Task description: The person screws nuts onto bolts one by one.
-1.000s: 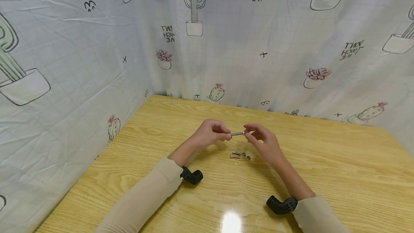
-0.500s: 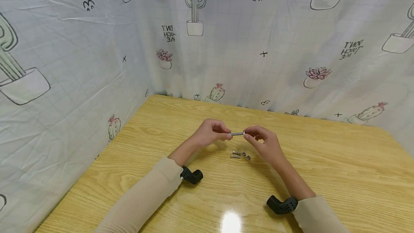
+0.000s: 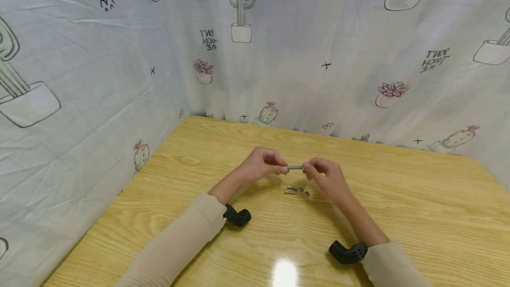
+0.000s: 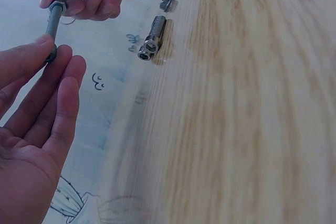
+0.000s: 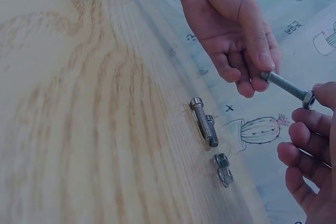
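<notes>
My left hand pinches the head end of a metal bolt between thumb and fingers, above the table. At the bolt's other end, a hex nut sits around the tip, and my right hand pinches it with thumb and forefinger. In both wrist views the bare shank shows between the two hands. Just below them on the table lie two socket-head bolts, side by side. Two flanged nuts rest close to the tips of those bolts.
The wooden table stretches out around the hands, wider to the right. A curtain printed with cacti hangs along its back and left edges. Black curved wrist mounts stick out near both sleeves.
The right thumb and fingers have shifted around the nut at the bolt's tip. The left hand keeps its pinch on the head end, and the loose bolts and nuts lie as before.
</notes>
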`<state>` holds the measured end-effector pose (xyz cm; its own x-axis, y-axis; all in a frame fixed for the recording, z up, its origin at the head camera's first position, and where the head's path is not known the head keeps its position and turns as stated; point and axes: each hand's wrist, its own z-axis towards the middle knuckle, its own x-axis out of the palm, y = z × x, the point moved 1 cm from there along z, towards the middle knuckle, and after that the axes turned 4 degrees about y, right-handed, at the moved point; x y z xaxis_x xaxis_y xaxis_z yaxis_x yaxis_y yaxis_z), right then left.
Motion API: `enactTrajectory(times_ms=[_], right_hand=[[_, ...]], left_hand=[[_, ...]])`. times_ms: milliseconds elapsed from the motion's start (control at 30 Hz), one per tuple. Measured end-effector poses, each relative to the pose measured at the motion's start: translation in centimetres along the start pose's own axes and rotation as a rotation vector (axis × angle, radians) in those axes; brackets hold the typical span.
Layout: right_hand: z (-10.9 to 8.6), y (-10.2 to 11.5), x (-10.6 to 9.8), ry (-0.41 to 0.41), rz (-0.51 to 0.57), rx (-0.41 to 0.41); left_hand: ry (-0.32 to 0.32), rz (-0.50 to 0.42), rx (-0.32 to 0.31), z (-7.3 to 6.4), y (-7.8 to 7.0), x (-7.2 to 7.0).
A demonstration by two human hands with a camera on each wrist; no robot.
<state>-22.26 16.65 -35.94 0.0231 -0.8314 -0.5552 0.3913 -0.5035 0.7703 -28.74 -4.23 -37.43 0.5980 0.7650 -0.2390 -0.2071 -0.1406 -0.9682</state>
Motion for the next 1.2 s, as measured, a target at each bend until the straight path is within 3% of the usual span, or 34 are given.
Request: enactTrajectory(times_ms=[300, 700, 933, 1067, 1200], right_hand=[[0.5, -2.9, 0.4, -0.042, -0.007, 0.025], [0.5, -3.0, 0.3, -0.016, 0.021, -0.078], [0.1, -0.2, 0.0, -0.003, -0.043, -0.042], [0.4, -2.2, 0.2, 0.002, -0.037, -0.013], [0.5, -2.7, 0.3, 0.014, -0.023, -0.011]], left_hand=[[-0.001, 0.002, 0.002, 0.0, 0.0, 0.0], [-0.037, -0.016, -0.043, 0.1, 0.1, -0.2], [-0.020, -0.018, -0.024, 0.1, 0.0, -0.2], [-0.013, -0.013, -0.017, 0.0, -0.1, -0.2], [-0.004, -0.012, -0.014, 0.0, -0.1, -0.2]])
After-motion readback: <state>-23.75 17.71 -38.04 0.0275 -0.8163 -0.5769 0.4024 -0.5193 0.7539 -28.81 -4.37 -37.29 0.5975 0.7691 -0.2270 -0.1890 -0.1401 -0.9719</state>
